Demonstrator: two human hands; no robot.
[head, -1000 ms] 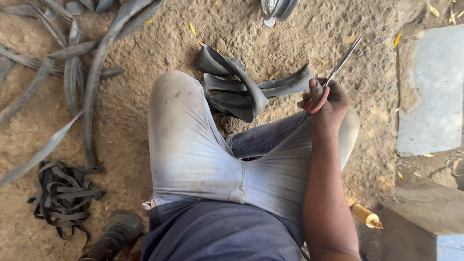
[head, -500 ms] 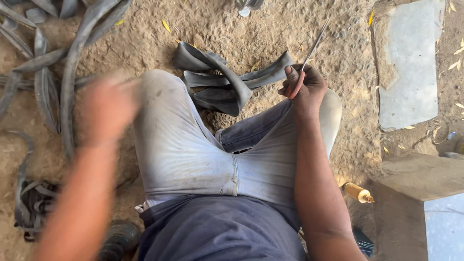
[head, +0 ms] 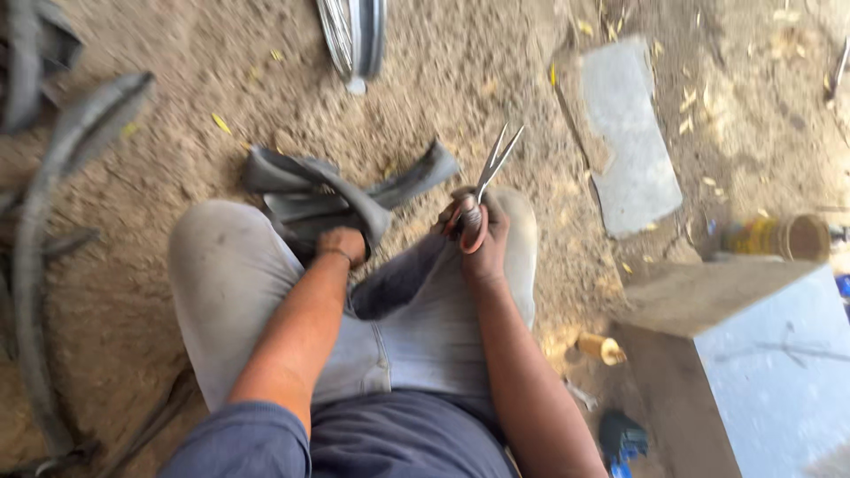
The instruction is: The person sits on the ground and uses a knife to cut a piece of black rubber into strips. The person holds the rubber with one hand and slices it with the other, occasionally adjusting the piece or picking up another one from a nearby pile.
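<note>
Knees bracket our work. Our right hand [head: 482, 239] grips red-handled scissors [head: 489, 181], blades up and slightly parted, clear of cloth. Our left hand [head: 343, 245] closes on the folded rubber inner tube [head: 328, 199], pinning it on the sand beyond.

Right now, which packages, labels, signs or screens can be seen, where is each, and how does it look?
Round container: on the ground at the right, lying on its side; yellow wrap, brownish end.
Small blue object: on the ground near the bottom edge; too blurred to tell if it is a package.
No signs or screens.
</note>
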